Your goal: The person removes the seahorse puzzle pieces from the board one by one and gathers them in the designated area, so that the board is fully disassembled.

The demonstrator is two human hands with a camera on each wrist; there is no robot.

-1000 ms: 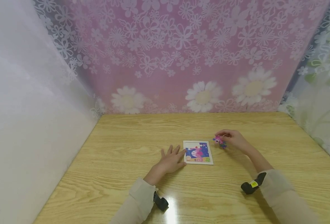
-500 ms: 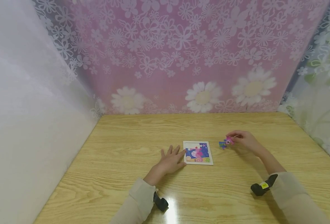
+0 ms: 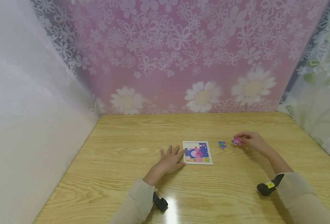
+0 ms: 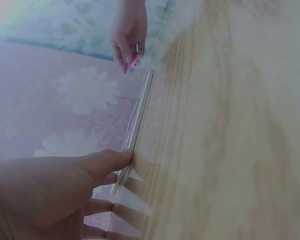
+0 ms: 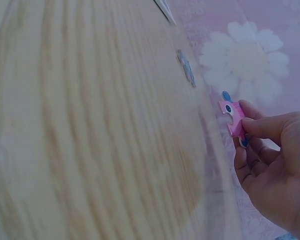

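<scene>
My right hand [image 3: 253, 142] pinches a pink puzzle piece [image 5: 235, 119] with a printed eye and blue tabs between thumb and fingers, held just over the table. Left of it a blue-green puzzle piece [image 3: 222, 144] lies loose on the wood. Further left is a white-framed puzzle board [image 3: 197, 163], partly filled with a pink seahorse picture; its upper left shows bare white. My left hand [image 3: 169, 161] lies with fingers spread, thumb and index touching the board's left edge. In the left wrist view the board [image 4: 135, 125] appears nearly edge-on, beside the left thumb.
The wood-grain table [image 3: 120, 137] stretches around the board on all sides. A pink flowered curtain [image 3: 165, 68] hangs at its far edge, with pale sheets to left and right. Each wrist wears a black camera [image 3: 160, 203].
My right hand has moved right, carrying the pink piece away from the board. The blue-green piece, earlier close against it, now lies apart on the table. My left hand stays in place.
</scene>
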